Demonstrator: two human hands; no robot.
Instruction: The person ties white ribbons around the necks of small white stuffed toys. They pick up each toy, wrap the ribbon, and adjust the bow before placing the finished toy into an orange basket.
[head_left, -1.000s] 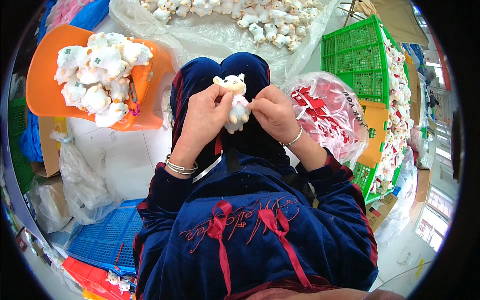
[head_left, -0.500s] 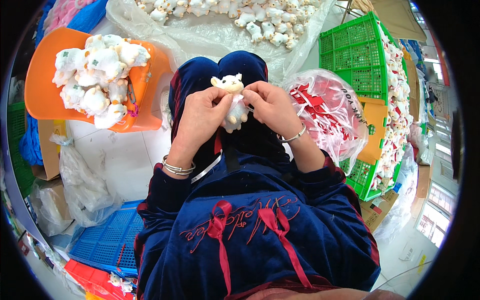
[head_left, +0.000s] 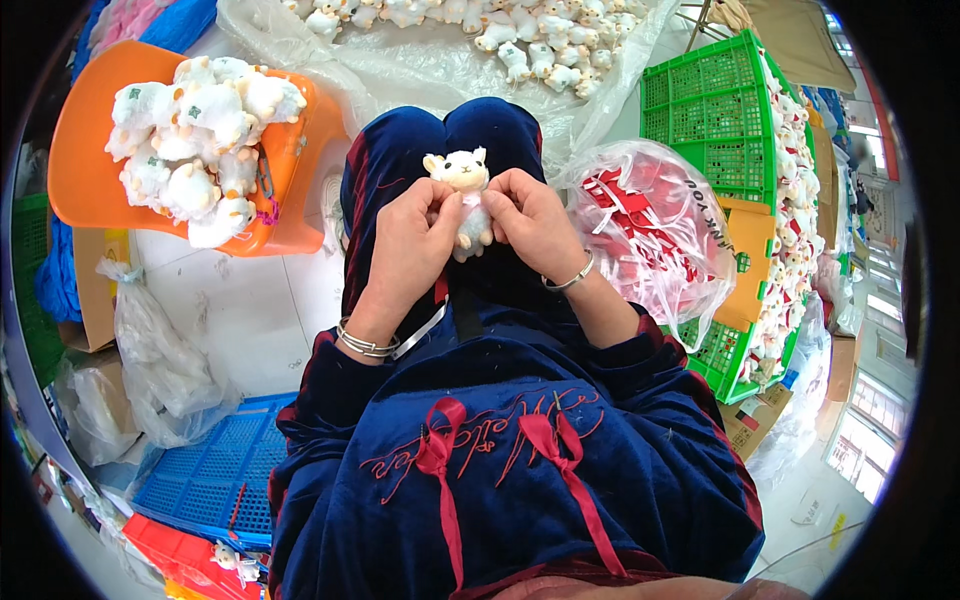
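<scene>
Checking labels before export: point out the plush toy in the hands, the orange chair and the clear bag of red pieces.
Plush toy (head_left: 473,226): head view, on its belly.
Orange chair (head_left: 92,150): head view, on its bare backrest.
Clear bag (head_left: 690,297): head view, on its lower wall.

Left hand (head_left: 412,240) has a passage over the white floor tiles (head_left: 255,315) between the legs (head_left: 372,165) and the orange chair (head_left: 90,150), whose heap of white plush toys (head_left: 190,150) blocks farther left. Right hand (head_left: 535,225) is hemmed in on its outer side by a bulging plastic bag (head_left: 690,290), green crate (head_left: 700,110) just beyond. Ahead, room above the knees and plastic sheet (head_left: 430,80), up to a low toy pile (head_left: 545,55).
</scene>
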